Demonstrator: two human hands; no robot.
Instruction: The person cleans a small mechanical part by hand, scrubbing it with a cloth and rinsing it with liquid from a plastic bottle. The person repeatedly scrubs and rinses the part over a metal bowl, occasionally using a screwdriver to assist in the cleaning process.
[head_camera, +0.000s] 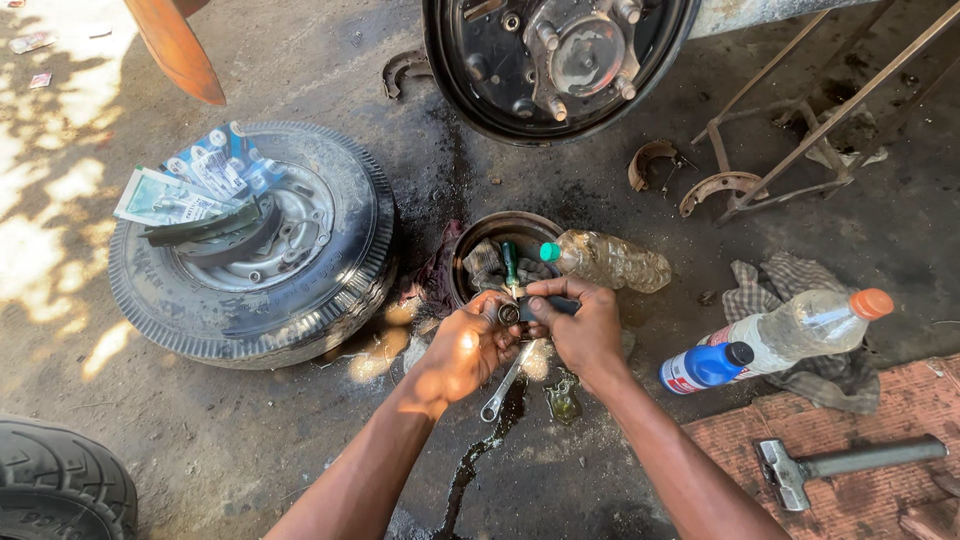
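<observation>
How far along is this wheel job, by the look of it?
Done: the wheel is off and lies flat, and the hub is bare, with old brake shoes on the ground. In hand: the left hand and right hand hold a small round part over a bowl, a spanner below. Left: packets on the wheel look unopened; nothing is refitted.

We are losing the small dark part (513, 312) behind our hands; the tyre (55, 485) at lower left is running off-frame.
</observation>
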